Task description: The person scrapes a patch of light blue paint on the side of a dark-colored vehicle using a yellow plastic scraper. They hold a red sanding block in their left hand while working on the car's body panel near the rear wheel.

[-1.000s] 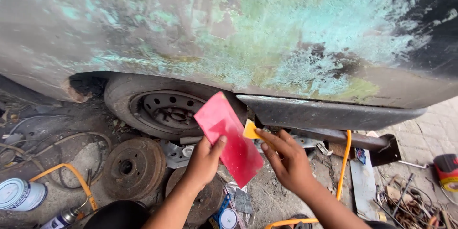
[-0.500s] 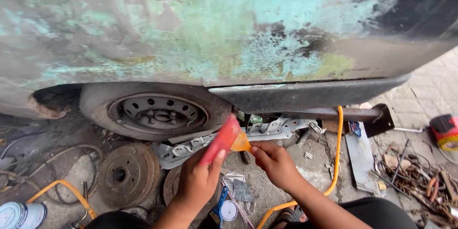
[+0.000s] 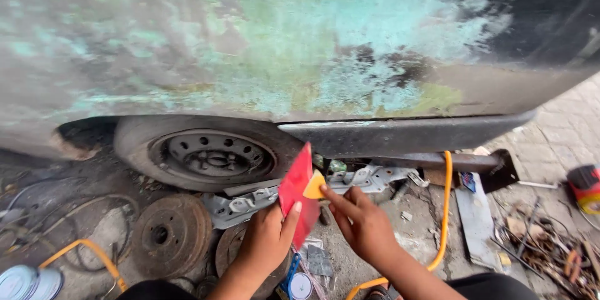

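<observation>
Filler patches covered car panel (image 3: 325,56), unsanded; left hand (image 3: 269,240) gripped red board (image 3: 297,190), right hand (image 3: 362,225) pinched yellow spreader (image 3: 314,185) against it, nothing yet applied

We hold a red card (image 3: 295,194) in our left hand (image 3: 267,244). It is a thin, flat, stiff sheet, seen almost edge-on, and it stands nearly upright with a small tilt. The thumb presses on its right face and the lower part is hidden behind the hand, so the top corner rises well above the grip.

Our right hand (image 3: 362,225) holds a small yellow scraper (image 3: 314,186) at the fingertips. It is a flat piece with a rounded edge. It sticks out to the left of the fingers and it touches the right face of the card, just above the left thumb.
</observation>
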